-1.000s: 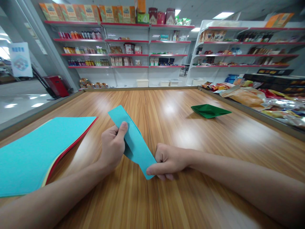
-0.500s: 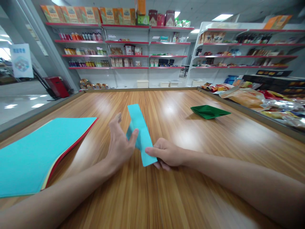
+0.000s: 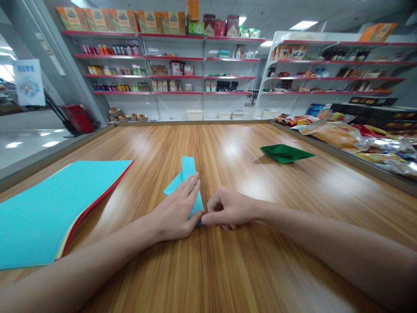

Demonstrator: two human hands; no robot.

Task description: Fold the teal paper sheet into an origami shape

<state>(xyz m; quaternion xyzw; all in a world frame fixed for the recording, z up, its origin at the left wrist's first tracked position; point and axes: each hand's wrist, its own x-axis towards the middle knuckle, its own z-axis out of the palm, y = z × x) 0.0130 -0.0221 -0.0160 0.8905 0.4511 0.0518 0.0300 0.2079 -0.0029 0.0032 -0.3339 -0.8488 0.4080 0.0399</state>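
Note:
A folded light-blue sheet of paper (image 3: 188, 165) lies on the wooden table in front of me, with a triangular flap sticking out to its left. My left hand (image 3: 177, 208) rests flat across the paper, fingers stretched out, and covers its middle. At the paper's near right corner, my right hand (image 3: 226, 208) is closed, with thumb and forefinger pinching the edge. Farther right sits a folded green paper boat shape (image 3: 286, 153), touched by neither hand.
A stack of coloured paper sheets (image 3: 65, 204), blue on top, covers the table's left side. Snack packets (image 3: 339, 134) are piled beyond the right edge of the table (image 3: 156, 278). Stocked shelves (image 3: 172, 56) stand behind.
The blue paper has come down from a raised, tilted position onto the table. My left hand has turned over and moved right, onto the paper. My right hand stays at its near corner.

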